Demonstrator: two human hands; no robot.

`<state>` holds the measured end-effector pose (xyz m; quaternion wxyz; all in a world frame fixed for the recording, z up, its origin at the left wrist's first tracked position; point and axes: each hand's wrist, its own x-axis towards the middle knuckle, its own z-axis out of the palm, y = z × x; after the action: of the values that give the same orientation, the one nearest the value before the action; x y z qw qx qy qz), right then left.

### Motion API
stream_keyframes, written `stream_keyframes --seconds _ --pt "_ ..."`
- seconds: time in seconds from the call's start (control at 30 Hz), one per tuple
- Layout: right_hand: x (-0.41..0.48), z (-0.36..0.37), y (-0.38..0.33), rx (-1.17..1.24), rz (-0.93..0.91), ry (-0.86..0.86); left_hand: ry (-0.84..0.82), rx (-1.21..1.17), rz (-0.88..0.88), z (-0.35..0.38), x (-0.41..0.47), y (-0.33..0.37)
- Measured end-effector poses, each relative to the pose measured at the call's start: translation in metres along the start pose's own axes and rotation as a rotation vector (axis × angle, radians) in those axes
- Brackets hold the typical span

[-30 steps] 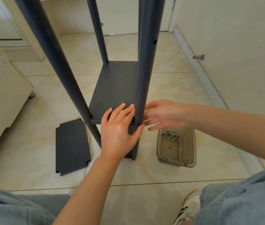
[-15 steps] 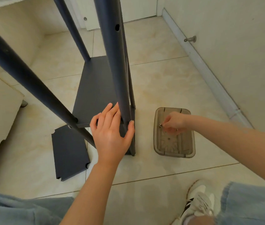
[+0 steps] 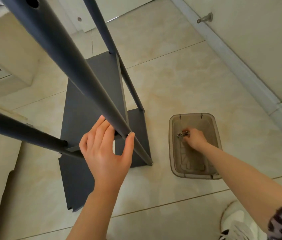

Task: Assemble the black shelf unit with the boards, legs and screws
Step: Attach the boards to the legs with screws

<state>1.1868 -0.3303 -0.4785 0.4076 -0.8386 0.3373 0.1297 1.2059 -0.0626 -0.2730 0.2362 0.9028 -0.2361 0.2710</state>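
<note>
The shelf unit (image 3: 91,101) is seen standing on the tiled floor (image 3: 171,75), with four dark legs (image 3: 102,26) rising toward the camera and one board (image 3: 78,118) already set between them low down. At the near right corner a silver screw head (image 3: 130,133) is seated in the front leg (image 3: 78,73), so that joint is judged to be at least started. A further dark panel (image 3: 136,122) is seen lower, between the right-hand legs; whether it is fixed cannot be told.

The left hand (image 3: 105,153) is placed at that corner. Its fingers are laid straight on the board, the front leg passes between fingers and thumb, and the thumb tip is pressed on the screw head. The right hand (image 3: 194,139) is reached into the clear plastic tray (image 3: 194,163), which stands on the floor near the unit. Its fingertips are drawn together on the small cluster of screws (image 3: 181,134) there; how many are pinched is hidden by blur.

A spare board (image 3: 74,184) is seen lying flat on the floor under the left wrist, and an empty hole (image 3: 33,1) is seen high on the front leg. From this the work is judged to be less than half done: more corners are probably to be screwed, and the spare board is yet to be raised and fastened.
</note>
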Motion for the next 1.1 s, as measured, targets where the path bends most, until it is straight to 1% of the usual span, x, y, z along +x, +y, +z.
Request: stream_keyframes --seconds 0.17,0.3,0.43,0.7,0.8,0.9,1.0,1.1 --pt "0.007 0.011 0.001 -0.169 -0.091 0.046 0.022 0.003 -0.009 0.006 0.0 0.004" --pt "0.01 0.02 0.003 -0.265 -0.09 0.13 0.039 -0.004 -0.015 0.008 0.0 0.006" --pt "0.013 0.022 0.003 -0.296 -0.075 0.174 0.038 -0.007 -0.019 0.008 0.0 0.006" --pt "0.009 0.021 0.001 -0.374 -0.094 0.145 0.027 -0.03 -0.038 0.006 0.001 0.007" --pt "0.005 0.021 -0.001 -0.308 -0.111 0.107 0.015 -0.022 -0.023 0.006 0.002 0.008" --pt "-0.002 0.015 -0.006 -0.184 -0.078 0.081 -0.002 -0.018 -0.02 0.005 0.003 0.009" --pt "-0.017 0.012 -0.016 0.025 -0.019 0.128 -0.035 -0.027 -0.043 0.002 0.004 0.01" --pt "-0.036 0.005 -0.034 0.283 0.03 0.232 -0.094 -0.039 -0.075 -0.002 0.006 0.011"
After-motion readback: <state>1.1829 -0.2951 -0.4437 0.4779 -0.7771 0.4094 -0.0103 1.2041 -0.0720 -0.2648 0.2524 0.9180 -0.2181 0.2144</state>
